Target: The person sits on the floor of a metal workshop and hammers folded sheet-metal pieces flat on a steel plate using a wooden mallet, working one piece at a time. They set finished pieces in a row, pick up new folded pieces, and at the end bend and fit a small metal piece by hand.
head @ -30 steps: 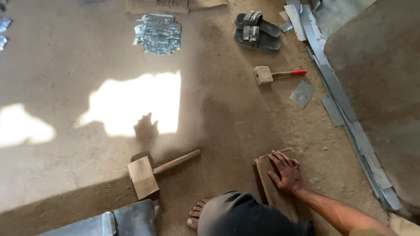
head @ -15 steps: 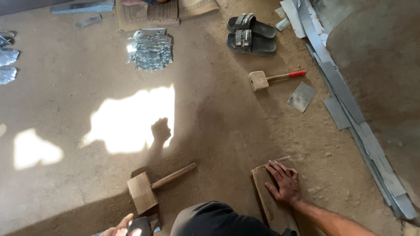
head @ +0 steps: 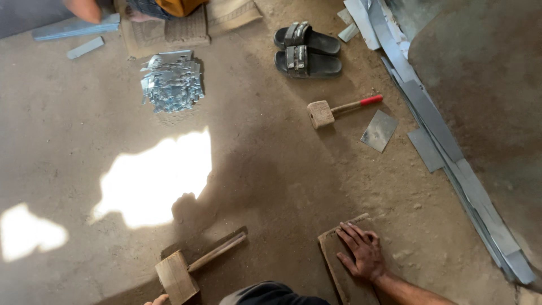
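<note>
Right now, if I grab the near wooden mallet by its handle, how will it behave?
The wooden mallet will probably feel head-heavy: its block head looks far bulkier than the slim handle. Its flat faces suggest it won't roll. The left hand sits at the head; the right hand presses a board.

Left hand (head: 153,300) mostly cut off by bottom edge; grip unclear. Co-worker (head: 152,7) cropped at top.

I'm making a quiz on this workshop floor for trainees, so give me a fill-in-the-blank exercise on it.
1. The right hand lies flat on a ____ board.
2. The smaller mallet has a ____ handle end.
3. The pile of metal pieces lies ____ of the black sandals.
4. The large mallet has a ____ head.

Missing words: wooden; red; left; wooden
</note>
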